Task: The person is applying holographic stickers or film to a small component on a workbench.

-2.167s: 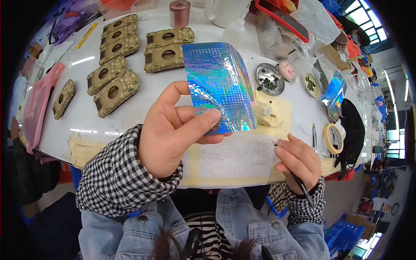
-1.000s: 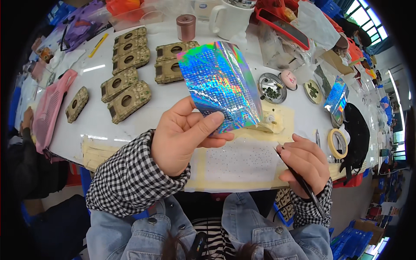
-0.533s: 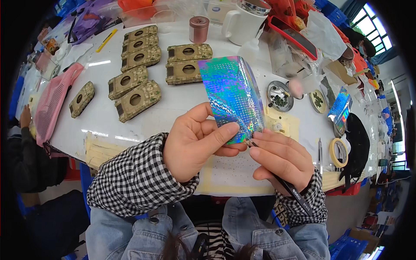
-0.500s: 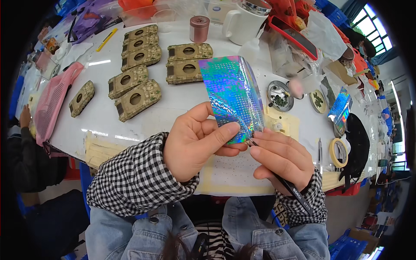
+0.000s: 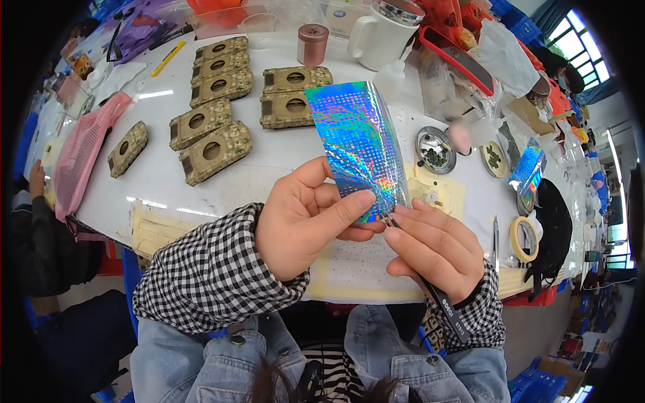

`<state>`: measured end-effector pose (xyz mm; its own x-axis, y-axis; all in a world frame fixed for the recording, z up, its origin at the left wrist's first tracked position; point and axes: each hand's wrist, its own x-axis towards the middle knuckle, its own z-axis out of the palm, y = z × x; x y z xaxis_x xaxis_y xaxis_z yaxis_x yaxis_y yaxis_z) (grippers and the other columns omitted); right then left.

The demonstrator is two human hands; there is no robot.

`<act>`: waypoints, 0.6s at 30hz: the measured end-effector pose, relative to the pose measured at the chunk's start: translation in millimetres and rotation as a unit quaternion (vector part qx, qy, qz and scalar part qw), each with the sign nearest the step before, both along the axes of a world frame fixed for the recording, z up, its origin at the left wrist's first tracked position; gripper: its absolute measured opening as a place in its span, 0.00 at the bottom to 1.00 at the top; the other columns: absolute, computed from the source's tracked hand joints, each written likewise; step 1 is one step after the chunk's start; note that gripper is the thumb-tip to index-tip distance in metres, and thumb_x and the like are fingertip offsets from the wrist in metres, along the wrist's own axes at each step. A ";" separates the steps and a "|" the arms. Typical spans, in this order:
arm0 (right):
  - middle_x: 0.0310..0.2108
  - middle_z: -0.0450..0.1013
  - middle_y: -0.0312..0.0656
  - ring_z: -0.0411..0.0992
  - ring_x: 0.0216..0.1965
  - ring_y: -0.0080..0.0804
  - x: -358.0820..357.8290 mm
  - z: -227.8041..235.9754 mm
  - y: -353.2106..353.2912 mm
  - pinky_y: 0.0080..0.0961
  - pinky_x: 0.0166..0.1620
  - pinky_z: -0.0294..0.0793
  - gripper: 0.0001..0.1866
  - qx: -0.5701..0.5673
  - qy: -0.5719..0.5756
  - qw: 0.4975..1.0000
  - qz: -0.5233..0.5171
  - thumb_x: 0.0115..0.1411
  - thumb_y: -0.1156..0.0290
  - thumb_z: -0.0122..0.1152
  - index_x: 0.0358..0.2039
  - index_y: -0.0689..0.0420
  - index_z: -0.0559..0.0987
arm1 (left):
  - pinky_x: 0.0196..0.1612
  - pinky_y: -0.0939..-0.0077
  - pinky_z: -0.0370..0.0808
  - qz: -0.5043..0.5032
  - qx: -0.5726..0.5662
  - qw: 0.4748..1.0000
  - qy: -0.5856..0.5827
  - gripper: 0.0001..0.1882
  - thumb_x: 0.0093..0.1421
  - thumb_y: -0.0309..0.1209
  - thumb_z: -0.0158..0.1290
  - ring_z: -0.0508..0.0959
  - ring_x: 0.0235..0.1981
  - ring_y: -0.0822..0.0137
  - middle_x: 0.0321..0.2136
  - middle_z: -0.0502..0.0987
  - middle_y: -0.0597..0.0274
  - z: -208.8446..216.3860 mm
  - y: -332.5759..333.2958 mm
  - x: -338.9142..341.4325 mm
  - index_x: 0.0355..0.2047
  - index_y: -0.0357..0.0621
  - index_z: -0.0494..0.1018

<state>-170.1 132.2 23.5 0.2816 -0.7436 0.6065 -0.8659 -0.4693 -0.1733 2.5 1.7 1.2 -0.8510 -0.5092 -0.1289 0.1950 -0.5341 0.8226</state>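
My left hand pinches a shiny holographic sheet between thumb and fingers, low on its near edge. Rows of small marks cover the sheet, and its right side curls back. Black tweezers lie in my right hand, which is closed around them. Their tips meet the sheet's lower right corner, beside my left fingertips; whether they grip anything is too small to tell. Beyond the sheet stand several camouflage-patterned model tank hulls, each with a round opening on top, partly covered by the sheet on the right.
At the right are a round metal tin with dark green bits, a tape roll, a second holographic piece and a red-cased phone. A white mug and pink jar stand behind. A pink mesh bag lies left.
The sheet has tilted slightly, its top edge shifting left and its sheen turning bluer. My right hand and the tweezers have moved a little left. Both grips stay the same.
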 end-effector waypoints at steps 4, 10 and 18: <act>0.37 0.79 0.47 0.80 0.39 0.40 -0.4 0.3 0.2 0.36 0.45 0.82 0.19 -0.002 -0.001 1.000 0.002 0.53 0.65 0.70 0.42 0.62 0.82 | 0.45 0.74 0.81 0.004 -0.006 1.000 0.004 0.17 0.66 0.25 0.52 0.82 0.41 0.68 0.43 0.80 0.56 0.3 1.1 0.2 0.54 0.37 0.66; 0.37 0.79 0.46 0.80 0.40 0.39 2.8 -0.8 0.5 0.35 0.46 0.82 0.17 -0.030 0.058 0.998 -0.005 0.56 0.64 0.68 0.42 0.62 0.81 | 0.44 0.76 0.82 -0.006 0.007 1.000 -0.020 0.17 0.66 0.27 0.53 0.82 0.40 0.69 0.43 0.80 0.56 -0.8 -0.3 0.3 0.53 0.38 0.66; 0.38 0.79 0.47 0.80 0.40 0.39 2.1 -1.9 1.1 0.35 0.46 0.82 0.16 -0.038 0.070 0.997 -0.003 0.57 0.64 0.67 0.42 0.61 0.81 | 0.43 0.78 0.82 -0.012 0.037 0.999 -0.020 0.18 0.66 0.27 0.54 0.82 0.40 0.70 0.42 0.80 0.57 -0.6 -0.8 0.1 0.54 0.39 0.66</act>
<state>-167.9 133.4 21.6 0.3634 -0.6990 0.6159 -0.8818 -0.4714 -0.0146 2.7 0.8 0.6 -0.8567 -0.4762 -0.1985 0.1495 -0.5973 0.7879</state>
